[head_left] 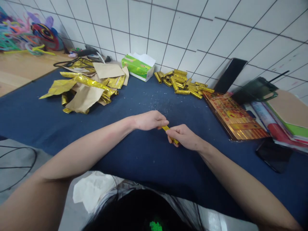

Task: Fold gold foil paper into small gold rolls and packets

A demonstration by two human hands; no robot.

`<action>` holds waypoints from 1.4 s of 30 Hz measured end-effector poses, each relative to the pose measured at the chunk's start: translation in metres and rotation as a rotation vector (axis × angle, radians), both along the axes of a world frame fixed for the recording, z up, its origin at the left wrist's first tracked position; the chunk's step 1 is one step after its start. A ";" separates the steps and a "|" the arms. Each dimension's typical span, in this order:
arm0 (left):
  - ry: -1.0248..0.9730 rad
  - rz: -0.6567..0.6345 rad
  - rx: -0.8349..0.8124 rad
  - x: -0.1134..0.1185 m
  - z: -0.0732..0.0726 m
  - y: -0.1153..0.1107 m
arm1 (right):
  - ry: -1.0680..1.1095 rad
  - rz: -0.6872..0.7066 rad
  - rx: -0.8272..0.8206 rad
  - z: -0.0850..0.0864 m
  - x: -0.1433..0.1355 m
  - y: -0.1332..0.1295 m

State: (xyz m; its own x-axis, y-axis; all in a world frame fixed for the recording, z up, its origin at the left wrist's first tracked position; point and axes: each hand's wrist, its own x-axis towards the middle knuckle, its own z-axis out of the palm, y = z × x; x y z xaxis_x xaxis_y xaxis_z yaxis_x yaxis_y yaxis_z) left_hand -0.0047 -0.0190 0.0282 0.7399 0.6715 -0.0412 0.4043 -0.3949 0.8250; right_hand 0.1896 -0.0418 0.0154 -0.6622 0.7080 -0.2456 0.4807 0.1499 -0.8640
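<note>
A small gold foil paper roll (166, 128) is held between my two hands over the middle of the blue cloth. My left hand (150, 120) pinches its upper left end, thumb and fingers closed. The lower right end is gripped by my right hand (183, 136), whose fingers partly cover it. Against the wall lies a pile of similar gold rolls (180, 83). To the left is a heap of crumpled gold foil paper (81, 80) with brown paper backing (85, 96).
A green tissue pack (138, 65) stands by the tiled wall. On the right are a gold-red flat box (235, 117), a dark phone (273, 155), a dark mug (256, 89) and an upright black device (229, 75). Colourful pipe cleaners (18, 35) lie at far left.
</note>
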 end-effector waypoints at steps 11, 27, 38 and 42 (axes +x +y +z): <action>0.033 0.055 -0.111 -0.013 -0.004 0.010 | -0.305 -0.025 0.763 -0.020 -0.003 -0.007; 0.084 0.104 -0.060 -0.010 0.002 0.006 | -0.227 -0.229 0.652 -0.017 -0.001 -0.003; 0.140 0.071 0.175 0.011 0.005 -0.016 | -0.138 -0.153 0.720 -0.019 -0.001 -0.003; 0.116 0.093 0.159 0.010 0.007 -0.014 | -0.124 -0.172 0.703 -0.019 -0.001 -0.004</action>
State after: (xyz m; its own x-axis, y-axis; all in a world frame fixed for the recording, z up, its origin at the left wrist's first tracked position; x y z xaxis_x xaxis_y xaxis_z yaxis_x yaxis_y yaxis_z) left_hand 0.0053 -0.0331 0.0354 0.6710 0.7413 -0.0105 0.5337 -0.4732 0.7009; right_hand 0.1883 -0.0457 -0.0034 -0.5246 0.8171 0.2389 0.6352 0.5626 -0.5291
